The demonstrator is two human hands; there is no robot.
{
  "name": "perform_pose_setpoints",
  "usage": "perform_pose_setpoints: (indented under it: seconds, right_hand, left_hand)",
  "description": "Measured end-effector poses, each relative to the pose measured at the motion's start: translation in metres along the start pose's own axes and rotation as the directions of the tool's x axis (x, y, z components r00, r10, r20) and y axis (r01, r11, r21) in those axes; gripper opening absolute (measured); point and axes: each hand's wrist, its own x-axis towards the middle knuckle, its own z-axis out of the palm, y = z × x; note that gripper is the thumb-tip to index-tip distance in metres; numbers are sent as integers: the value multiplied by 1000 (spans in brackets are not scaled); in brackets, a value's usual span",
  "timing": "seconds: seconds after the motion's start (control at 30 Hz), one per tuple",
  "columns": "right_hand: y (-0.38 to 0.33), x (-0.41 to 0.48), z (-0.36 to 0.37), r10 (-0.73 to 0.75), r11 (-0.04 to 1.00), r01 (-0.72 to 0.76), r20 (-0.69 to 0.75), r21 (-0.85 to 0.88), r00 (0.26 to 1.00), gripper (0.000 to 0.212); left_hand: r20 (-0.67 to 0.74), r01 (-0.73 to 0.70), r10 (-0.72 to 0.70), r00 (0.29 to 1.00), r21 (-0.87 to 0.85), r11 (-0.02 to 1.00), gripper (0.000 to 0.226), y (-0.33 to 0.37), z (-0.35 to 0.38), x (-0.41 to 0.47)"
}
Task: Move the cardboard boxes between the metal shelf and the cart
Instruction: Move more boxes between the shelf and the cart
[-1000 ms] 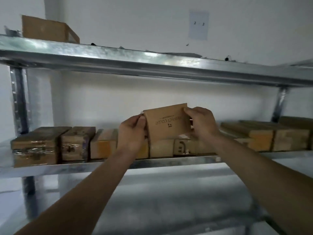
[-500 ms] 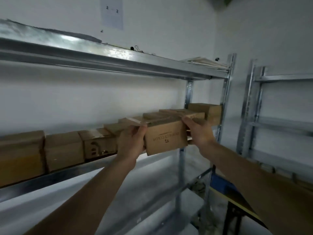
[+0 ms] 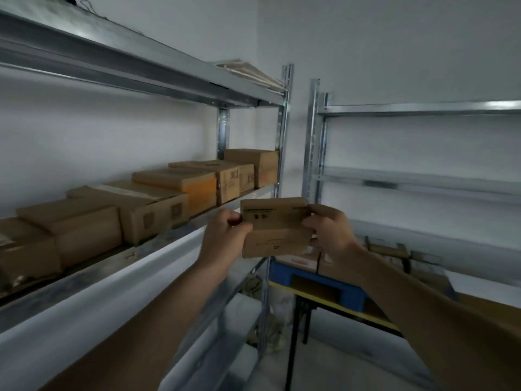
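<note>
A small brown cardboard box [image 3: 275, 230] with dark print is in the air in front of me, off the shelf. My left hand [image 3: 225, 241] grips its left end and my right hand [image 3: 328, 232] grips its right end. To the left, the metal shelf [image 3: 174, 238] carries a row of several cardboard boxes [image 3: 158, 204] along its middle level. Low at the right stands the cart [image 3: 332, 297], with a blue top, a yellow edge strip and black legs; brown boxes lie on it, partly hidden behind my right arm.
A second metal rack [image 3: 417, 179] stands against the right wall, its upper levels bare. Flat sheets [image 3: 251, 71] lie on the first shelf's top level. Upright posts of both racks meet near the corner. Some crumpled stuff lies on the floor under the shelf.
The box has come off the shelf row and travelled right and down with both hands. My view has swung right, bringing the second rack and the cart into sight.
</note>
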Motion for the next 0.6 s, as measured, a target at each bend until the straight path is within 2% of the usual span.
perform_pose_setpoints:
  seconds: [0.27, 0.43, 0.6]
  right_hand:
    - [42, 18, -71, 34, 995, -40, -78, -87, 996, 39]
    - [67, 44, -128, 65, 994, -74, -105, -82, 992, 33]
    - [90, 77, -199, 93, 992, -105, -141, -76, 986, 41]
  left_hand:
    - [164, 18, -19, 986, 10, 1000, 29, -18, 85, 25]
    - [241, 10, -18, 970, 31, 999, 18, -30, 154, 49]
    - [316, 3, -16, 949, 41, 999, 47, -32, 236, 69]
